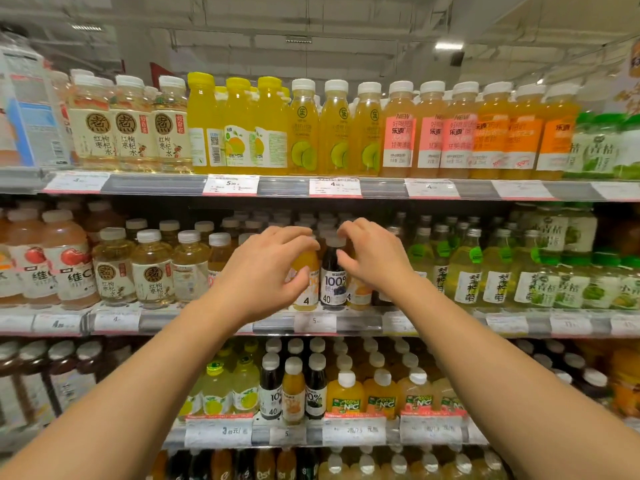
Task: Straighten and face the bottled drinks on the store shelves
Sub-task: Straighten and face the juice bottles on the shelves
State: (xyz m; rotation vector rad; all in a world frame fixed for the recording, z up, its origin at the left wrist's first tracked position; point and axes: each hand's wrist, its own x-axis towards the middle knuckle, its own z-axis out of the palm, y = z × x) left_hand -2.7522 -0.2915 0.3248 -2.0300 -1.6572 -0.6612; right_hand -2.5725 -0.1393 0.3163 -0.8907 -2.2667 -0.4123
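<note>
A dark bottle (pixel 333 271) marked "100%" stood upright at the front edge of the middle shelf (pixel 346 322), its label facing out. An orange bottle (pixel 306 277) stood just beside it on one side and another orange bottle (pixel 360 292) on the other, both partly hidden by the hands. The left hand (pixel 266 268) was raised in front of the first orange bottle, fingers curled with thumb and forefinger near its body; whether it actually gripped the bottle could not be told. The right hand (pixel 372 258) hung beside the dark bottle's cap and shoulder, fingers loosely bent, and contact there could not be told either. Both forearms reached up across the lower shelf (pixel 221 433), covering part of its stock.

Behind the three front bottles, rows of capped bottles ran back into shadow. To the left on the middle shelf stood pale tea bottles (pixel 152 268) and red-labelled bottles (pixel 69 261); to the right, green-tagged bottles (pixel 465 268). The top shelf (pixel 381 188) carried yellow bottles (pixel 239 124), lime-labelled bottles (pixel 334 129) and orange juice bottles (pixel 491 129), with price tags (pixel 230 184) along its edge.
</note>
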